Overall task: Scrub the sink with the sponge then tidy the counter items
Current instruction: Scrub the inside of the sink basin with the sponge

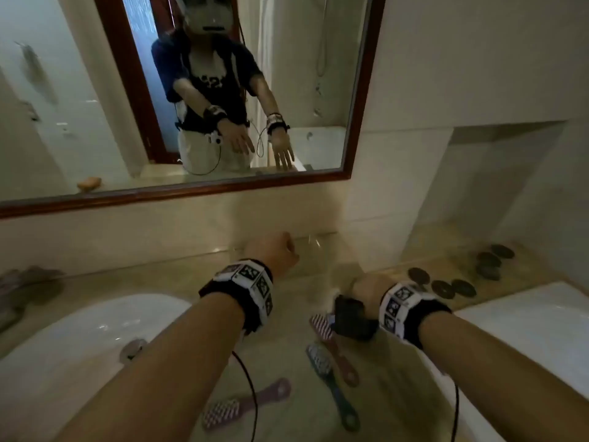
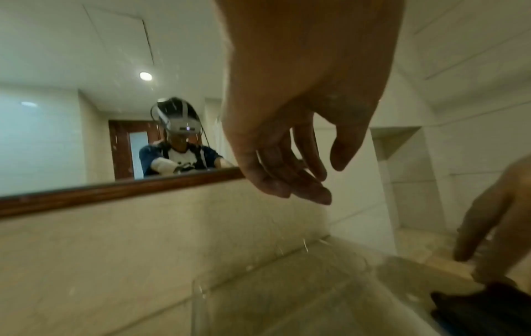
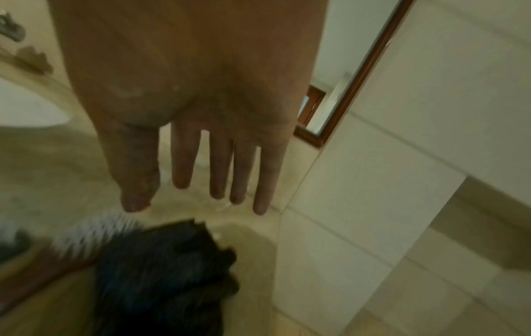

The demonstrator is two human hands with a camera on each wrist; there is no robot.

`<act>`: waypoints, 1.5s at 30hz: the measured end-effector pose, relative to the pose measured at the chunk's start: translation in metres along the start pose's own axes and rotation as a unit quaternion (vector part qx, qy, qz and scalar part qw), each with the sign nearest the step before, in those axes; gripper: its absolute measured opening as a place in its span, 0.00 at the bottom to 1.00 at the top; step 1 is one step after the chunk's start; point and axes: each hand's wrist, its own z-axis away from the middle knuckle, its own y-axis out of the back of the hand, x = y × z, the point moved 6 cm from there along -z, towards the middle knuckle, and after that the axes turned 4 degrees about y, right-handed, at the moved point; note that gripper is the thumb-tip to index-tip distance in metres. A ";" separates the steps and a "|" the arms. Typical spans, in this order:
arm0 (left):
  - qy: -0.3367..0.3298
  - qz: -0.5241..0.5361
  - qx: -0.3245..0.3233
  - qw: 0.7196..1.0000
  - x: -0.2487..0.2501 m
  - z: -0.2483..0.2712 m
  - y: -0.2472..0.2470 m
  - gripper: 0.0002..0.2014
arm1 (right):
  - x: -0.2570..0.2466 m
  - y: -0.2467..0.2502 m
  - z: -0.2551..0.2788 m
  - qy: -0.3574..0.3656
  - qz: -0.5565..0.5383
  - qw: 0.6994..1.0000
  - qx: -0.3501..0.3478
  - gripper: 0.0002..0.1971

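Note:
My left hand (image 1: 275, 253) (image 2: 287, 159) hangs over the beige counter (image 1: 178, 282) behind the white sink (image 1: 79, 330). Its fingers are relaxed and hold nothing. My right hand (image 1: 366, 288) (image 3: 201, 159) is lower and to the right, with straight, spread fingers pointing down at a dark fuzzy object (image 3: 161, 272) (image 2: 482, 313); whether they touch it I cannot tell. A red brush (image 1: 322, 327), a blue brush (image 1: 331, 378) and a pink brush (image 1: 242, 403) lie on the counter beneath my forearms. An orange sponge-like lump (image 1: 89, 183) shows only as a mirror reflection.
A clear container (image 2: 198, 293) with faint edges stands on the counter under my left hand. Dark round discs (image 1: 443, 287) and dark stones (image 1: 487, 263) lie at the right, in front of a wall niche. A white basin rim (image 1: 526, 330) borders the right, and the framed mirror (image 1: 191, 193) stands behind.

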 end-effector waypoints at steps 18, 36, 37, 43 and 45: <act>0.054 0.013 -0.113 0.992 -0.054 -0.018 -0.088 0.13 | 0.011 -0.049 -0.053 0.020 -0.094 0.993 -0.071 0.15; 0.086 0.359 -0.043 0.928 -0.228 0.083 0.037 0.25 | -0.268 0.117 -0.042 0.235 -0.364 0.901 0.004 0.14; 0.094 0.352 -0.037 0.931 -0.246 0.091 0.044 0.23 | -0.287 0.115 -0.046 0.232 -0.371 0.899 0.008 0.15; 0.129 0.211 -0.016 0.969 -0.359 0.128 0.081 0.10 | -0.382 0.095 -0.079 0.183 -0.396 0.900 -0.008 0.16; 0.151 0.137 -0.015 0.979 -0.398 0.135 0.087 0.15 | -0.392 0.086 -0.091 0.181 -0.245 0.952 0.022 0.19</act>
